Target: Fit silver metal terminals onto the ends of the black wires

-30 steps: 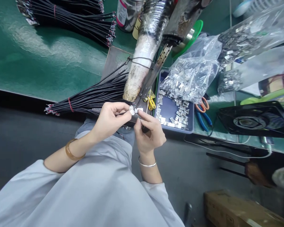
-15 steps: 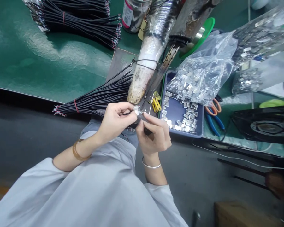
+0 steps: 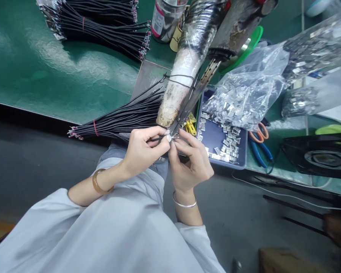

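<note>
My left hand (image 3: 146, 148) is closed, thumb and index finger pinching a black cable whose end lies between the fingertips. Opposite it, my right hand (image 3: 191, 159) pinches a small metal connector at the cable's end, mostly covered by the fingers. The fingertips of both hands nearly meet just below a tape-wrapped pipe (image 3: 177, 79) and a perforated metal tube (image 3: 208, 74). A bundle of black cables (image 3: 122, 117), tied with a red band, lies left of the pipe. Beside my right hand stands a blue tray (image 3: 213, 134) with many silver USB connector shells (image 3: 229, 146).
A plastic bag of metal shells (image 3: 244, 91) rests over the tray's back. Blue-and-orange pliers (image 3: 260, 146) and a black fan (image 3: 321, 156) lie to the right. A yellow clip-like piece (image 3: 191, 127) is behind my right hand. More cable bundles (image 3: 102, 30) and a jar (image 3: 166, 21) stand farther back.
The whole view has shifted slightly, so things appear a little farther right. My right index finger has moved closer to my left fingertips, and the small metal piece is more covered.
</note>
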Action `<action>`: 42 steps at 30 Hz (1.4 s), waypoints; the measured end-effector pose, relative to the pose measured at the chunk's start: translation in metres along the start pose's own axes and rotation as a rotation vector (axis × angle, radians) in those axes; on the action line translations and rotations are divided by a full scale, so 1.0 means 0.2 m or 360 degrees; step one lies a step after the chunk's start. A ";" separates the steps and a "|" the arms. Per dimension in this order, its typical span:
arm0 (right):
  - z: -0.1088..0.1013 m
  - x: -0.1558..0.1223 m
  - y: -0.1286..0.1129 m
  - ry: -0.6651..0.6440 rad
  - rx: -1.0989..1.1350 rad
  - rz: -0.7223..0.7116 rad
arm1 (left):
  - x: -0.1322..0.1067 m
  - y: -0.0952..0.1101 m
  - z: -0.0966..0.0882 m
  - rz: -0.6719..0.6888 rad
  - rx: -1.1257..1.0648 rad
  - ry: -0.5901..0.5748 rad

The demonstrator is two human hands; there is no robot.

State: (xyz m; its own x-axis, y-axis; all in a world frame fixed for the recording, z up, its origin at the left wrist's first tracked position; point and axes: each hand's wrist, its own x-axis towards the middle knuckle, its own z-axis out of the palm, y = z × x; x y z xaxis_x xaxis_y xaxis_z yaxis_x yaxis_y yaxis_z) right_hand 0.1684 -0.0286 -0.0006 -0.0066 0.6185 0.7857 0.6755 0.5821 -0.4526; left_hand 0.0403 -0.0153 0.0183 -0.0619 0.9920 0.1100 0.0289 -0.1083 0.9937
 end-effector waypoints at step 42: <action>-0.04 -0.02 0.01 -0.0160 0.0117 0.0327 | -0.03 -0.05 -0.09 0.0182 0.0271 -0.0328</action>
State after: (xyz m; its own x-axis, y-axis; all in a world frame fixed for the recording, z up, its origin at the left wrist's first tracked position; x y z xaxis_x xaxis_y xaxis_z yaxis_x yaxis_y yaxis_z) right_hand 0.1755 -0.0338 -0.0027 0.0493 0.7753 0.6297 0.6146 0.4734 -0.6309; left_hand 0.0222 -0.0213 0.0075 0.1547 0.9681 0.1971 0.1922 -0.2252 0.9552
